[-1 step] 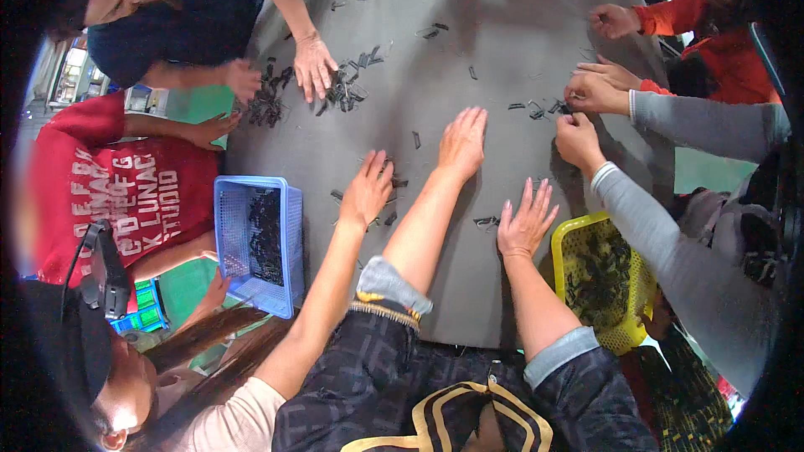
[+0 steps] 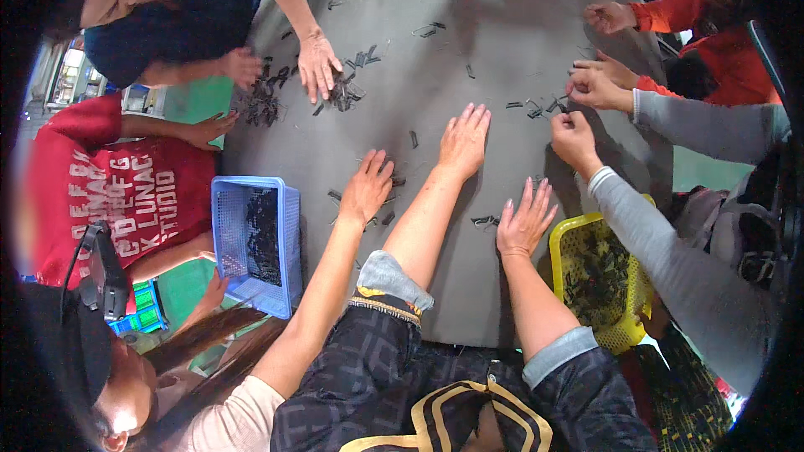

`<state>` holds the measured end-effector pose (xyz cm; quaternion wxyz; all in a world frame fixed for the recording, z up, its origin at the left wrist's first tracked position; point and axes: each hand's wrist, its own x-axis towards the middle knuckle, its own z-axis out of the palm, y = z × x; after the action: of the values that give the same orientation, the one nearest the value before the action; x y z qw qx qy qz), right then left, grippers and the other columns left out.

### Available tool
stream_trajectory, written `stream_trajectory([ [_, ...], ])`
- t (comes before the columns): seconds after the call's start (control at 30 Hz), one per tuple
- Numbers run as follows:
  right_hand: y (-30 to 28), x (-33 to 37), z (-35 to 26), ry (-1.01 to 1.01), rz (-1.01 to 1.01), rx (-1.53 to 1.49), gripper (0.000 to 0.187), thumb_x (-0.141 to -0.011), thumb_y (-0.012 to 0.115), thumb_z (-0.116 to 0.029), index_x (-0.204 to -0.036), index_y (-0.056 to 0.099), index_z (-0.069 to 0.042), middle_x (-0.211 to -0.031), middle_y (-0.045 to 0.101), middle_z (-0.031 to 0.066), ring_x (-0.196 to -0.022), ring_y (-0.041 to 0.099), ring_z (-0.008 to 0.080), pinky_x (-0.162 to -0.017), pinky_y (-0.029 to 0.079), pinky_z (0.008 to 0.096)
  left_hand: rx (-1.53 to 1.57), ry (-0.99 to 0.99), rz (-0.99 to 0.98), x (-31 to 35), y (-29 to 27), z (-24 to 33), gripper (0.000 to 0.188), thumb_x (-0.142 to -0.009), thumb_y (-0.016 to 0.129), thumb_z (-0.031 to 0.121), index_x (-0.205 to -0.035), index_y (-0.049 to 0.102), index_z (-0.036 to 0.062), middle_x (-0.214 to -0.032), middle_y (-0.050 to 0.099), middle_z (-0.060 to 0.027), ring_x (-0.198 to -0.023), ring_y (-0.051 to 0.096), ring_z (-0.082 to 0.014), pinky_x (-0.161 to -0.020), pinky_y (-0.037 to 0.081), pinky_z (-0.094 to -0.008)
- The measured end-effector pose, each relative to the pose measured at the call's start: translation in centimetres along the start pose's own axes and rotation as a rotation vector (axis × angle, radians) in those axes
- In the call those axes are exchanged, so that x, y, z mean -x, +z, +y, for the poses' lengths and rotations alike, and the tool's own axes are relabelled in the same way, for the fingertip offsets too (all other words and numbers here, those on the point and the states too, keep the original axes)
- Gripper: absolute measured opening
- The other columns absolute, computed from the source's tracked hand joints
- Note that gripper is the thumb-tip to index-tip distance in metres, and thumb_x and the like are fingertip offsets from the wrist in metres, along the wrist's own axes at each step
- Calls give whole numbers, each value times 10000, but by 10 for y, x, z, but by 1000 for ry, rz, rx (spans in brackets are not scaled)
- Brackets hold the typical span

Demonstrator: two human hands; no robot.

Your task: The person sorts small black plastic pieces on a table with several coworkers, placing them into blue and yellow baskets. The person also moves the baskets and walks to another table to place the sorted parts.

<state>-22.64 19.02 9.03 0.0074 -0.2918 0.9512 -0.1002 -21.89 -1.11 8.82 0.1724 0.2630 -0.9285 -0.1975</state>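
My left hand lies palm down on the grey table, its fingers stretched forward and close together, and nothing shows in it. A single small black strip-like piece lies to its left. My right hand, nearer me, rests flat with its fingers spread. Just left of its fingers are a few small black pieces. Whether anything is under either palm is hidden. A co-worker's hand reaches in left of my left forearm, over more black pieces.
A blue basket of black pieces stands at the left; a yellow basket holding more is right of my right forearm. Co-workers' hands work a heap at far left. At right, grey-sleeved hands hold small pieces.
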Motion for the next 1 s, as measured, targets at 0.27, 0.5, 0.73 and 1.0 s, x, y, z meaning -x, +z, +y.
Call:
stream_trajectory([
  [0.27, 8, -3, 9, 29, 132, -69, 551, -891, 506, -226, -1414, 366, -123, -1514, 274, 148, -1413, 231, 316, -1142, 139, 544, 72, -211, -325, 115, -48, 48, 236, -795, 648, 114, -1027, 641, 72, -1147, 576, -97, -1060, 541, -294, -928, 429, -427],
  [0.5, 1, 11, 10, -177, 175, -217, 357, -811, 642, -242, -1133, 572, -102, -1360, 437, 142, -1345, 321, 331, -1124, 191, 550, 197, -265, -245, 129, -32, 60, 162, -749, 718, 120, -856, 611, 61, -912, 555, -121, -950, 547, -323, -807, 461, -427],
  [0.73, -18, 46, 13, -306, 24, -193, 275, -776, 696, -200, -1033, 631, -129, -1279, 481, 133, -1308, 359, 333, -1111, 228, 548, 839, -681, -253, 170, -64, 39, 196, -756, 727, 61, -909, 609, 24, -824, 641, -53, -735, 600, -149, -665, 495, -314],
  [1.0, -22, 59, 2, -295, 4, -250, 290, -769, 683, -178, -1040, 612, -106, -1295, 464, 146, -1308, 351, 344, -1102, 238, 556, 756, -768, -75, 184, -96, 30, 226, -745, 739, 0, -923, 603, 25, -785, 603, 2, -719, 550, -63, -658, 477, -221],
])
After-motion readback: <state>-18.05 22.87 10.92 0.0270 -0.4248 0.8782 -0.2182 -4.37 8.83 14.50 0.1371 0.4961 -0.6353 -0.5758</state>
